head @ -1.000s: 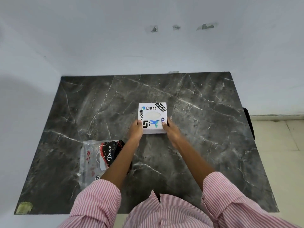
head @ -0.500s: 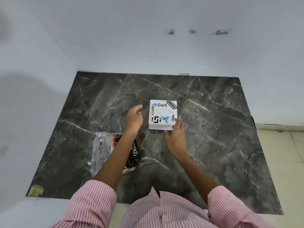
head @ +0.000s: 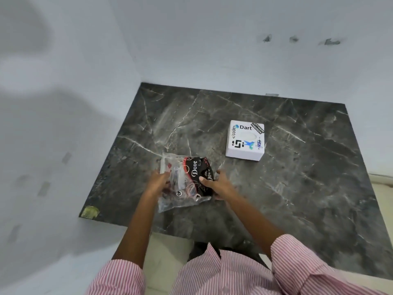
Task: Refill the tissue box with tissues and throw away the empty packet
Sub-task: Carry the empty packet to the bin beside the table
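Head view shows the tissue packet [head: 187, 179] lying on the dark worktop [head: 297, 188], long axis running away from the person, left hand [head: 158, 180] and right hand [head: 219, 184] curled on its side edges (tissue box [head: 245, 141] sits apart, far-right).

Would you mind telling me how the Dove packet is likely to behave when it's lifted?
Probably floppy: the Dove packet is thin, crinkled plastic film, sagging between the left hand and right hand. Likely light, since it looks flat. Its glossy surface may be slippery.
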